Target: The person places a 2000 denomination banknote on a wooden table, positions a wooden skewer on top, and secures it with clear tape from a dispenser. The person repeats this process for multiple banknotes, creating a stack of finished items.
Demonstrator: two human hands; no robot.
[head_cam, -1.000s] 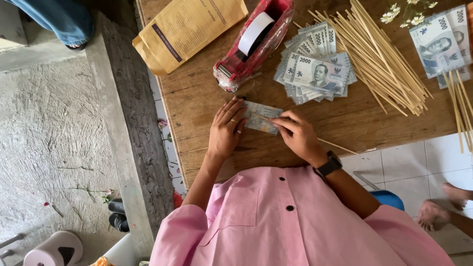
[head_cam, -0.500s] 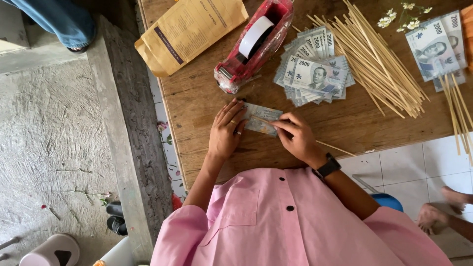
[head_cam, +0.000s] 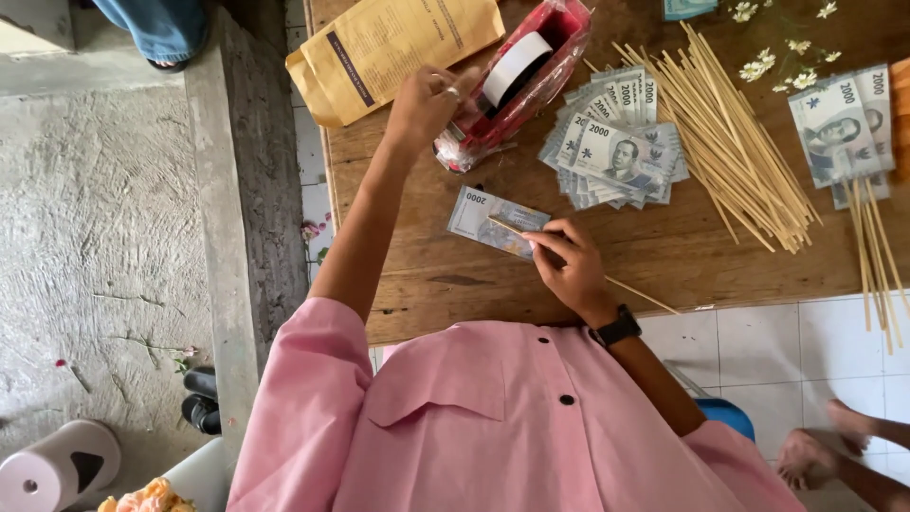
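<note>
My left hand point(head_cam: 427, 100) reaches up to the near end of a red tape dispenser point(head_cam: 531, 71) with a white roll, fingers curled against it. My right hand point(head_cam: 569, 265), a black watch on its wrist, pinches a thin wooden stick point(head_cam: 630, 289) and presses it across a single grey banknote point(head_cam: 474, 213). The note lies flat on the wooden table point(head_cam: 682, 256) near its front edge.
A fanned stack of banknotes point(head_cam: 616, 152) lies beyond my right hand, beside a bundle of wooden sticks point(head_cam: 730, 142). More notes point(head_cam: 839, 123), white flowers point(head_cam: 768, 62) and a brown envelope point(head_cam: 398, 47) lie further off. Another person's bare feet point(head_cam: 834, 446) stand at lower right.
My left hand has left the banknote and moved up to the tape dispenser. My right hand stays on the note with the stick.
</note>
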